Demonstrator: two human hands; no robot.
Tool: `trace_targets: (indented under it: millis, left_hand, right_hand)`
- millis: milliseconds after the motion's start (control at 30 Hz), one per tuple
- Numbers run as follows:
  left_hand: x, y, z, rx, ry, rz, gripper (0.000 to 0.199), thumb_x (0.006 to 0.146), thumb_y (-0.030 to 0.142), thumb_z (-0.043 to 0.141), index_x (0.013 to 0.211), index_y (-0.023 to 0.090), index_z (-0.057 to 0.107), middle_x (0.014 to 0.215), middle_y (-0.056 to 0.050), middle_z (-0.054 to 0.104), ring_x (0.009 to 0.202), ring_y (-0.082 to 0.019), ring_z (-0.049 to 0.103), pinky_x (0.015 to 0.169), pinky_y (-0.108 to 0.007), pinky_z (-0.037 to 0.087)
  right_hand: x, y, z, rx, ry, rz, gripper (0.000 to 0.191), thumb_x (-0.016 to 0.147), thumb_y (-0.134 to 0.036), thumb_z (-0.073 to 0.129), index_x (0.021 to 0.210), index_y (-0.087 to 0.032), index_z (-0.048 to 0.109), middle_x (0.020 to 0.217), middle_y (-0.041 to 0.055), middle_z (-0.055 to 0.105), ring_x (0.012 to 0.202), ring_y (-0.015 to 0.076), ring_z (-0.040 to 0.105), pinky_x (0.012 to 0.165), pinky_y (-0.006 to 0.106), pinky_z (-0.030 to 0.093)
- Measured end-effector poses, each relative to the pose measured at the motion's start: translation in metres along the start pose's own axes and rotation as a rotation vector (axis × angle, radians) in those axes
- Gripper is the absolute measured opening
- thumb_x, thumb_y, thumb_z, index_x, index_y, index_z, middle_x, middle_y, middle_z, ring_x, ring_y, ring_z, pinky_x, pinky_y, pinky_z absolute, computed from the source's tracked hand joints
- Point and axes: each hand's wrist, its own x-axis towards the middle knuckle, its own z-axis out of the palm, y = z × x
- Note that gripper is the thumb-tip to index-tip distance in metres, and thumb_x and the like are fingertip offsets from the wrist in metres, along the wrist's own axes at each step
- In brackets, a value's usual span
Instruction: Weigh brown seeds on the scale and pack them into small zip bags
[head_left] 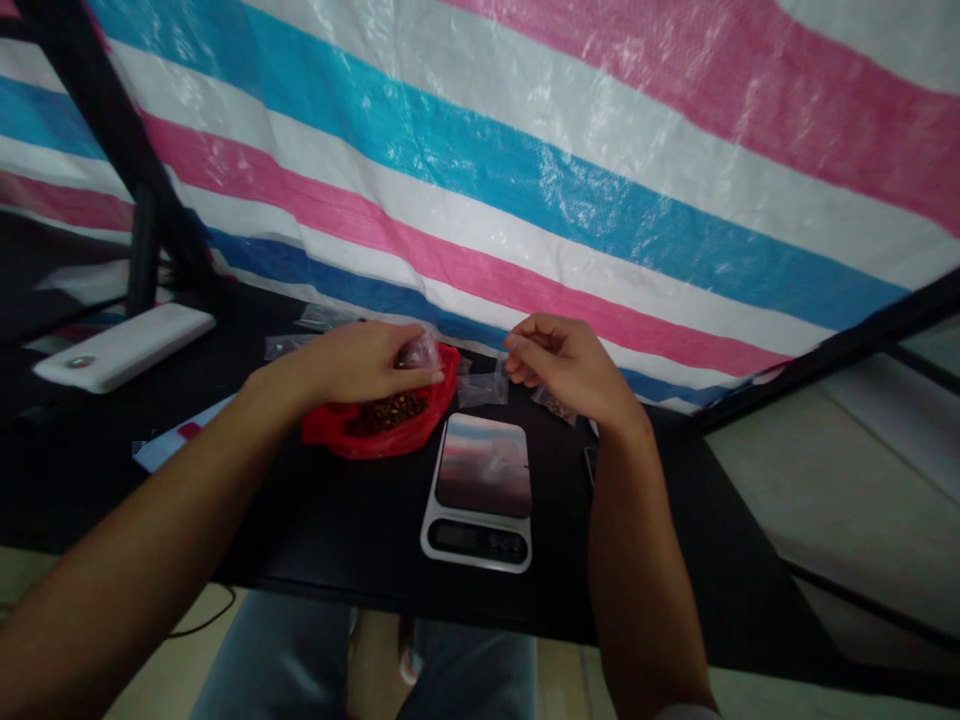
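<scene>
pink, blue, white striped tarpaulin [525, 170] behind black table [360, 545]; black frame [97, 120] left; pale floor [165, 660] below

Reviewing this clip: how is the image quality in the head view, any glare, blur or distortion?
In the head view, the light is dim and even; the striped tarpaulin shows glare patches; wide-angle distortion bends its stripes and stretches the left forearm; the black table loses detail; nothing looks badly blurred.

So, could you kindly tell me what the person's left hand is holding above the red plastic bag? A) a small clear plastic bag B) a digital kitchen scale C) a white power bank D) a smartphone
A. The left hand grips a small clear plastic bag just above the red plastic bag.
</scene>
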Motion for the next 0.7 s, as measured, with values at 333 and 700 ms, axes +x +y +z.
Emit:
trace_targets:
  millis: [333, 700]
  left_hand:
    - [-0.002, -0.006, -0.011, 0.553, -0.264, -0.023, 0.027, 0.08, 0.041, 0.078, 0.09, 0.015, 0.075, 0.057, -0.002, 0.056, 0.055, -0.019, 0.051, 0.067, -0.033, 0.039]
    - [0.012, 0.016, -0.015, 0.815, -0.441, 0.036, 0.023, 0.084, 0.036, 0.07, 0.082, 0.014, 0.077, 0.082, -0.017, 0.077, 0.078, -0.032, 0.072, 0.074, -0.037, 0.044]
  right_hand:
    - [-0.001, 0.0, 0.0, -0.023, -0.02, -0.049, 0.026, 0.094, -0.041, 0.065, 0.084, -0.018, 0.065, 0.07, 0.0009, 0.066, 0.062, 0.0129, 0.061, 0.058, 0.024, 0.046]
    - [-0.003, -0.009, -0.004, -0.124, 0.074, -0.119, 0.026, 0.092, -0.039, 0.063, 0.076, -0.018, 0.064, 0.064, -0.0025, 0.052, 0.058, 0.0118, 0.045, 0.055, 0.026, 0.032]
